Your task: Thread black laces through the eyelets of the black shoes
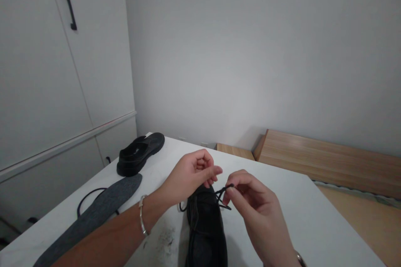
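A black shoe [206, 233] stands on the white table in front of me, its opening toward me. My right hand [257, 204] is to the right of the shoe, thumb and forefinger pinched on a black shoelace [222, 191] that runs out from the shoe's front part. Over the toe end hovers my left hand [196, 173], with fingers loosely curled and the thumb held apart; nothing shows in its grasp. It hides much of the toe. A small loop of lace sticks out at the shoe's left side, below the left hand.
Another black shoe [139, 152] sits at the table's far left corner. Near it lie a grey insole [103, 208] and a loose black lace [82, 200]. Pale dirt marks the table [297, 208] left of the near shoe. Wooden furniture [328, 158] stands beyond, against the wall.
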Motion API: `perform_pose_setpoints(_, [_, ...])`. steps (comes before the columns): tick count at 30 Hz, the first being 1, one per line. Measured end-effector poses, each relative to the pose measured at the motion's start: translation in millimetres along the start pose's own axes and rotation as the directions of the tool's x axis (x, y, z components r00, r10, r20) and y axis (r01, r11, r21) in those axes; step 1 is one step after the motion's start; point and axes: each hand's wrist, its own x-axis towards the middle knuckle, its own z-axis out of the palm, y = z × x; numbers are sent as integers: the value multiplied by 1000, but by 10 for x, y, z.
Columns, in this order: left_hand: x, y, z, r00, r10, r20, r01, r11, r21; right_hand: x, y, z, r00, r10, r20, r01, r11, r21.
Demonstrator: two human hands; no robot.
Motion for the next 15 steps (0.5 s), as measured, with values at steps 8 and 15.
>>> perform_pose_setpoints(8, [232, -900, 136, 964, -90, 249, -28, 900, 436, -54, -77, 42, 986, -150, -67, 130, 964, -233])
perform_pose_setpoints(15, [168, -590, 14, 965, 23, 261, -80, 974, 210, 2, -245, -6, 980, -200, 24, 198, 938, -283])
